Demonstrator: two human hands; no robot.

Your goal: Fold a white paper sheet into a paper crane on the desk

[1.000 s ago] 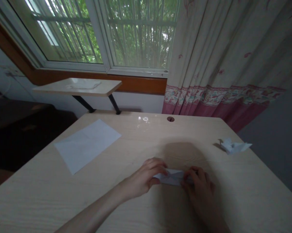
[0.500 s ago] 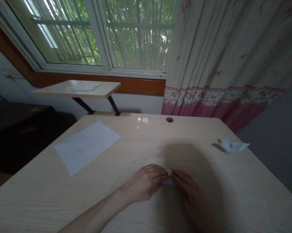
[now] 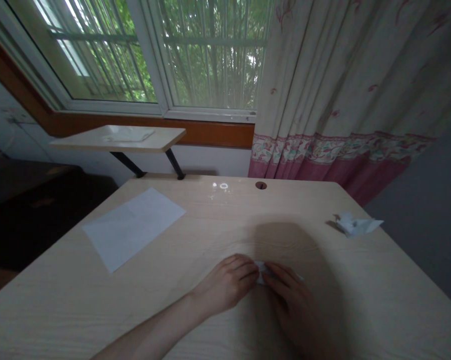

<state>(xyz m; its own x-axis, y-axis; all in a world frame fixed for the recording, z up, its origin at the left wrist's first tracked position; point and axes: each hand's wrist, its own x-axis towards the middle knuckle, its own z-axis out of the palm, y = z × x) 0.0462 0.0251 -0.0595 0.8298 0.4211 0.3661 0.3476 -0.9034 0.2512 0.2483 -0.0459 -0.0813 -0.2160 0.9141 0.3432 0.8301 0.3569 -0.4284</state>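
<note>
A small folded piece of white paper [image 3: 261, 273] lies on the desk between my two hands, mostly covered by fingers. My left hand [image 3: 231, 280] grips its left side, the fingers bent and pressed together. From the right, my right hand [image 3: 291, 295] presses on the paper with its fingers close together; a thin pale edge shows past the knuckles. Over on the left of the desk lies a flat sheet of white paper [image 3: 135, 229]. A folded white paper figure [image 3: 356, 225] with pointed ends rests near the right edge.
The light wooden desk [image 3: 195, 240] has a round cable hole [image 3: 261, 185] near its back edge. A small raised shelf [image 3: 165, 142] on black supports carries some white paper [image 3: 127, 133]. Behind stand a barred window [image 3: 210, 60] and a flowered curtain [image 3: 334, 100].
My right fingers have shifted slightly on the folded paper, and a bit more of its lower part shows between the hands. The left hand has barely moved.
</note>
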